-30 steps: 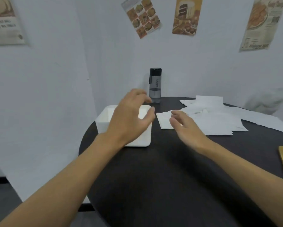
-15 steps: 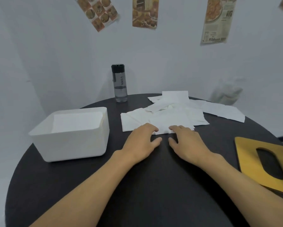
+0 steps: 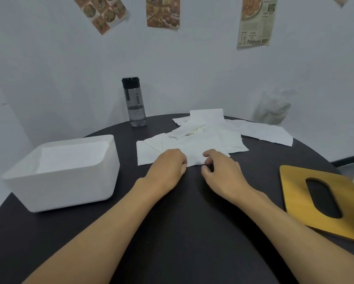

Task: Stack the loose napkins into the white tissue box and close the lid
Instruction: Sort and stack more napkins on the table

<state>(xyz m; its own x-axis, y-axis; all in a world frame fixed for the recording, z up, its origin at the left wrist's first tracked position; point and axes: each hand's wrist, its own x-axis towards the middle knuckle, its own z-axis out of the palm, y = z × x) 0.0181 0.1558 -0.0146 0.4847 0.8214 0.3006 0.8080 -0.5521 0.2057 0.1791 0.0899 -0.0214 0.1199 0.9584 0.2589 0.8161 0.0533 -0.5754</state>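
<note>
The white tissue box [image 3: 73,189] stands open at the left of the round dark table, with white napkins lying inside it. A loose pile of white napkins [image 3: 204,138] spreads across the table's far middle. My left hand [image 3: 168,169] and my right hand [image 3: 221,171] sit side by side at the pile's near edge, fingers curled down onto the front napkin and pinching its edge. The yellow wooden lid [image 3: 295,187] with an oval slot lies flat at the right.
A dark-capped clear water bottle [image 3: 134,101] stands at the back of the table [image 3: 182,232] near the wall. A crumpled plastic bag [image 3: 271,107] sits behind the napkins at the right. Posters hang on the wall.
My left hand came away from the box to the napkin pile. Both hands' fingers, flat half a second ago, have curled onto the front napkin's edge. The view swung right.
</note>
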